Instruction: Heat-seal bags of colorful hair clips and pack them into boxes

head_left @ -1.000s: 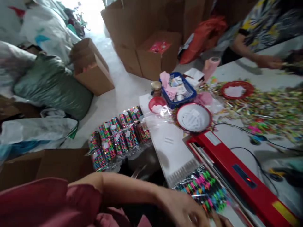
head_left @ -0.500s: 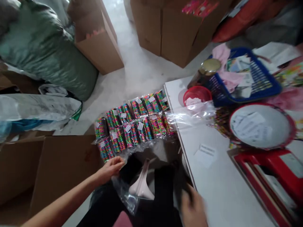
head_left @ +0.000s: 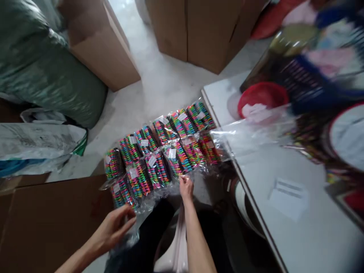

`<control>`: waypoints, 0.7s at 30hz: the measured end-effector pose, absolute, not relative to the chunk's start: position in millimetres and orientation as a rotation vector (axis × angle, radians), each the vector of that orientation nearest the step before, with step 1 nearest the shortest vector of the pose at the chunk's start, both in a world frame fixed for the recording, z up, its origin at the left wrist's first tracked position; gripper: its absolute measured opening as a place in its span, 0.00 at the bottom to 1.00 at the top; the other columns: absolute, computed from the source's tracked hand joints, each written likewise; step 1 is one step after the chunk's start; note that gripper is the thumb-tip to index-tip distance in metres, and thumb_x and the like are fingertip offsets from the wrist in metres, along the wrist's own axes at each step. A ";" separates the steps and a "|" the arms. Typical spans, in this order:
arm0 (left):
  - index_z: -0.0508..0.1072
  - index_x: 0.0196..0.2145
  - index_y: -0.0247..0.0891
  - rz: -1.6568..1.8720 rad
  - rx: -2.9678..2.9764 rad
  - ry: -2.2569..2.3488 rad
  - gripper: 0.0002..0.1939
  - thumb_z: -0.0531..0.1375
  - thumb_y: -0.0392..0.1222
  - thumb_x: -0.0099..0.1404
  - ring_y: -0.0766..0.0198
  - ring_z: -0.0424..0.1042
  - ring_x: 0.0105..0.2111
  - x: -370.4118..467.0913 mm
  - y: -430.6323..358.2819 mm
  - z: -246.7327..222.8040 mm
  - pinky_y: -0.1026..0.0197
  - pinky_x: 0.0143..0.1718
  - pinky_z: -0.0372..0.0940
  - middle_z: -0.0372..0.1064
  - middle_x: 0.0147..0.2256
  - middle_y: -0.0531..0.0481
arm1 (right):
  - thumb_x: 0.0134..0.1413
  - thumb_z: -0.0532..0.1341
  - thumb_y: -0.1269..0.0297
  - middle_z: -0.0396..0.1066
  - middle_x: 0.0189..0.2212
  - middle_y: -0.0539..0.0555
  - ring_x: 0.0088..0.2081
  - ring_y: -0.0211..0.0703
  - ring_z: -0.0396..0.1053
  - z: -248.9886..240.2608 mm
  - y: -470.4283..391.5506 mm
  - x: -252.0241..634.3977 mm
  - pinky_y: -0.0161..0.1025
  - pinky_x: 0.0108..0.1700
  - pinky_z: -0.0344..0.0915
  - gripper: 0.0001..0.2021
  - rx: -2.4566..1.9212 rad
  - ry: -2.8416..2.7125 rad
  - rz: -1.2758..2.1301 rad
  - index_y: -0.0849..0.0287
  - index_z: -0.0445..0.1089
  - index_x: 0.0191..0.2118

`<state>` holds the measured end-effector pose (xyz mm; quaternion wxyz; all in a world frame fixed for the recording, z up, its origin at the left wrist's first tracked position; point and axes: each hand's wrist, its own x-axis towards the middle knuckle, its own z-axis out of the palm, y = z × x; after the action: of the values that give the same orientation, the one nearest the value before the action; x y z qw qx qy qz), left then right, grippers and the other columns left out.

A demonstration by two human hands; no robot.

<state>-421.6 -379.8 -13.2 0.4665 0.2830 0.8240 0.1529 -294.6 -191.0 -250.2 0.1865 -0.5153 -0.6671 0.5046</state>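
Note:
Clear plastic packs of brightly coloured, beaded-looking bands on dark cards (head_left: 157, 170) lie in two rows, many bearing small white labels. At the near edge of the rows my right hand (head_left: 186, 187) has its fingertips pinched on the clear plastic of one pack. My left hand (head_left: 119, 223) is at the lower left, fingers curved and thumb apart, with a gap between them. Loose clear plastic (head_left: 132, 239) lies just under and beside that hand. Below my right forearm, a pale pink, glossy forked piece (head_left: 170, 254) shows between my legs, partly hidden.
To the right is a white tabletop (head_left: 253, 178) holding a red bowl (head_left: 263, 96), a blue basket (head_left: 307, 87), a clear plastic sleeve (head_left: 250, 131) and a white label sheet (head_left: 288, 199). Cardboard boxes (head_left: 105, 53) and a green sack (head_left: 54, 76) stand at the left and back.
My right hand has moved from the table's near edge up and left to the packs and pinched plastic. My left hand has shifted down-left and its fingers have parted. The view has shifted.

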 end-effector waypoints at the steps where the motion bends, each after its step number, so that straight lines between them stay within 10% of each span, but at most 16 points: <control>1: 0.70 0.31 0.43 0.423 0.865 1.998 0.13 0.53 0.52 0.62 0.64 0.64 0.27 -420.9 -338.5 -3.4 0.63 0.29 0.61 0.67 0.27 0.53 | 0.55 0.49 0.58 0.71 0.25 0.55 0.29 0.43 0.68 -216.6 -185.1 -286.5 0.37 0.34 0.65 0.16 -1.367 -1.921 1.416 0.60 0.71 0.30; 7: 0.68 0.52 0.44 0.560 1.853 1.002 0.24 0.61 0.42 0.57 0.58 0.67 0.49 -337.2 -124.4 109.0 0.65 0.46 0.60 0.65 0.53 0.48 | 0.50 0.54 0.62 0.70 0.27 0.55 0.31 0.45 0.67 2.1 -156.1 -180.2 0.40 0.35 0.66 0.10 -1.156 -2.103 1.228 0.58 0.72 0.30; 11: 0.76 0.33 0.48 0.169 2.053 0.477 0.13 0.68 0.44 0.47 0.59 0.72 0.30 -246.3 -68.0 149.4 0.64 0.31 0.62 0.74 0.29 0.54 | 0.55 0.54 0.59 0.68 0.26 0.53 0.29 0.42 0.66 96.1 -166.1 -92.9 0.36 0.32 0.66 0.12 -1.292 -2.000 1.249 0.58 0.72 0.31; 15: 0.70 0.20 0.41 -0.142 2.269 0.569 0.08 0.63 0.32 0.53 0.60 0.69 0.27 -182.6 -44.7 142.8 0.62 0.33 0.61 0.69 0.21 0.51 | 0.60 0.52 0.57 0.65 0.21 0.49 0.23 0.35 0.63 130.6 -178.2 -14.7 0.29 0.25 0.59 0.17 -1.576 -1.735 1.241 0.60 0.68 0.26; 21: 0.71 0.39 0.39 -0.260 2.542 0.784 0.11 0.52 0.31 0.63 0.59 0.72 0.34 -99.2 -18.5 111.7 0.61 0.32 0.62 0.70 0.39 0.46 | 0.60 0.52 0.58 0.72 0.29 0.51 0.29 0.39 0.70 104.3 -153.4 125.3 0.32 0.31 0.63 0.12 -1.946 -1.822 0.758 0.56 0.71 0.41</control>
<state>-99.2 -18.5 111.7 0.2323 0.9250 0.2855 -0.0946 125.3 -153.4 104.3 0.1839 -0.6901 -0.6463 0.2689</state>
